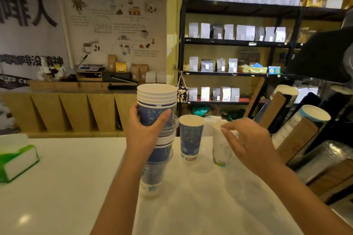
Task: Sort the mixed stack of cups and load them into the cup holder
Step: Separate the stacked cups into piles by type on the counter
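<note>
A tall mixed stack of cups (155,154) stands on the white counter (66,187): blue paper cups on top, clear plastic and white printed cups below. My left hand (145,131) grips the stack near its top. A single blue paper cup (191,139) stands upright to the right of the stack. Further right stands a white printed cup (219,149), with my right hand (248,143) over it and the fingertips pinched at its rim. The cup holder (292,131) leans at the right, with white cups (315,115) showing in its angled tubes.
A green and white tissue box (17,160) sits at the counter's left edge. A black shelf (238,40) with bags stands behind. A wooden back counter (76,105) runs along the wall. Silvery wrapped items (324,160) lie at the right.
</note>
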